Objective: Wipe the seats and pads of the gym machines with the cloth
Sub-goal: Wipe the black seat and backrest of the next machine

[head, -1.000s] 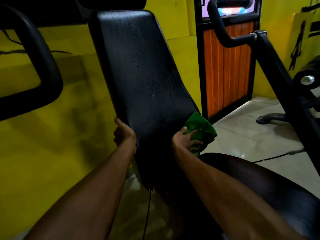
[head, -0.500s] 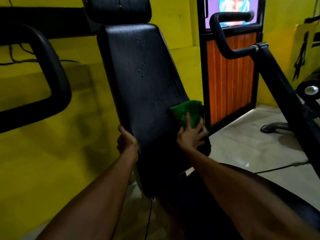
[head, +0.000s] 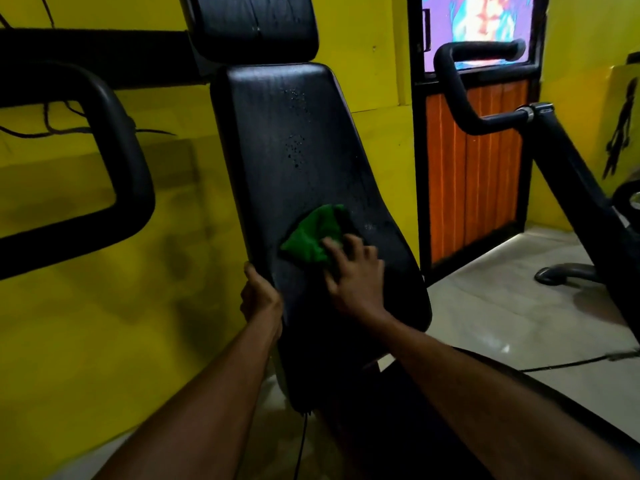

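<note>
Head view, droplet-dotted back pad [head: 294, 174], yellow wall [head: 104, 306], pale floor [head: 502, 306]

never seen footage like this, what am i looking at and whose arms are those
The pictures come from one camera worn on a person's head, looking forward and down, so the arms are that person's own. They face a gym machine's black back pad, with a head pad above it. The left hand grips the pad's left edge. The right hand presses a green cloth against the lower part of the pad. Small droplets dot the pad higher up.
</note>
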Demonstrator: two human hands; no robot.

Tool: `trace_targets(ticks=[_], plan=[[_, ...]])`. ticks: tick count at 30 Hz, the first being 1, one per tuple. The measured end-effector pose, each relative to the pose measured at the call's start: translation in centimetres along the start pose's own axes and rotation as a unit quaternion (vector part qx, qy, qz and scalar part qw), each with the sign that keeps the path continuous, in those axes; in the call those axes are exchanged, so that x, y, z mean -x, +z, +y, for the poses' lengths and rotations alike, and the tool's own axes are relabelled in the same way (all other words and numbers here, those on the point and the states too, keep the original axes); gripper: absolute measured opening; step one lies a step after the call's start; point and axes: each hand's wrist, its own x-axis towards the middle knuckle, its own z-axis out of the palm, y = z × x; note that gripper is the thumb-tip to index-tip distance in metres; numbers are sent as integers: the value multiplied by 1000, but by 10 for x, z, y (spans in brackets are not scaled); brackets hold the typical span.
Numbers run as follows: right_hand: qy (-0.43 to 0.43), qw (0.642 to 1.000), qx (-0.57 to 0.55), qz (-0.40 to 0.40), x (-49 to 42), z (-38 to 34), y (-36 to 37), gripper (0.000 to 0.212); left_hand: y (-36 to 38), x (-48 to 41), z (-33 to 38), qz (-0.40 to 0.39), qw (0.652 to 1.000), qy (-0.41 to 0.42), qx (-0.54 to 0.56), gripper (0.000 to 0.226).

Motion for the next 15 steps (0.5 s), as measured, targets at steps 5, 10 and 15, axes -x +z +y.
trace_targets(ticks=[5,10,15], plan=[[57,998,-32,18,-30,9,-11,64,1,2,-1,0,1000,13,7,87],[199,967,-130,87,-36,-15,4,93,2,-1,1,15,1000,0,13,85],[14,996,-52,72,-7,-55,19,79,4,-5,-3,10,1000,0,27,91]])
